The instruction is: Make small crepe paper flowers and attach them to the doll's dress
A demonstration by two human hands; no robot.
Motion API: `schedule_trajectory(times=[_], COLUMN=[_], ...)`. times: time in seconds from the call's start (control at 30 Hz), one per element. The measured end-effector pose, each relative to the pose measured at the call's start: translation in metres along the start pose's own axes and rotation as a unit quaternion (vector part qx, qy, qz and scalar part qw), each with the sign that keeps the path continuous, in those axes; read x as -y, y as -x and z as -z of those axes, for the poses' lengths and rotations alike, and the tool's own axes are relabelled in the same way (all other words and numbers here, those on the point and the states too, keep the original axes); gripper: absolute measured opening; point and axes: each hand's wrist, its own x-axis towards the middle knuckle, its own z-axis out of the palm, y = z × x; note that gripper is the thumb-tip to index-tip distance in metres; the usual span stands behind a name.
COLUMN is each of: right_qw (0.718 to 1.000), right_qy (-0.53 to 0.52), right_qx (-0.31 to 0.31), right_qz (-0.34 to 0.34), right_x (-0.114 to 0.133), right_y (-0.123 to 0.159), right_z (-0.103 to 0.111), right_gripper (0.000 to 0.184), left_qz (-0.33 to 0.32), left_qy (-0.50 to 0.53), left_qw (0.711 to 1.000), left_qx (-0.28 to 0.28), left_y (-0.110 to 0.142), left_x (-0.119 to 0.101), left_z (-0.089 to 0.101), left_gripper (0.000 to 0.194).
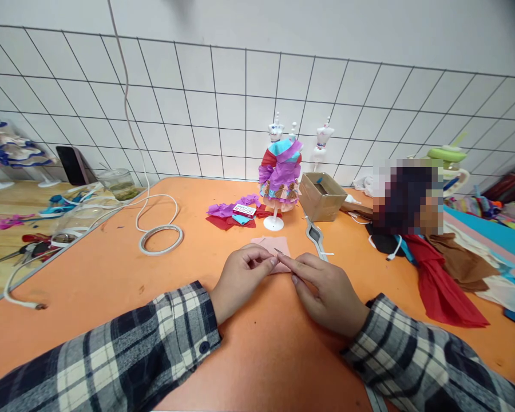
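My left hand [244, 274] is closed, thumb and index finger pinched at the edge of a thin pink piece of cloth or paper [277, 245]. From the other side my right hand [328, 289] meets it, its fingers pinched together. A small thin pointed thing [278, 251] shows between the fingertips, on the right hand's side; its kind is too small to tell. The fingertips of both hands nearly touch, and the fingers hide part of the pink piece. Beyond them stands a small dress form [278, 171] in a purple, red and blue ruffled dress.
Behind the hands lie purple and red scraps [223, 214] with a small labelled box [244, 211]. A cardboard box [324, 200] stands right of the dress form. A tape roll [161, 240] and white cable [171, 200] lie left; red cloth [446, 286] lies right.
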Motion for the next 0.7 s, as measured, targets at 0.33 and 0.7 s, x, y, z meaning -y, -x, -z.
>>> schedule_trajectory(times=[0.33,0.7], right_qw=[0.998,0.999], right_qy=[0.054,0.034], right_qx=[-0.03,-0.011], right_qz=[0.021,0.032], right_x=[0.0002,-0.0023], right_y=[0.0004,0.0], right_z=[0.0027,0.0039], right_gripper=[0.05,0.052], left_qz=[-0.011,-0.007], left_qy=[-0.016,0.057], left_qw=[1.0,0.998], left_qx=[-0.016,0.028], left_y=[0.0016,0.0012], left_x=[-0.0046,-0.0019], left_z=[0.0014,0.0041], left_gripper=[0.015,0.023])
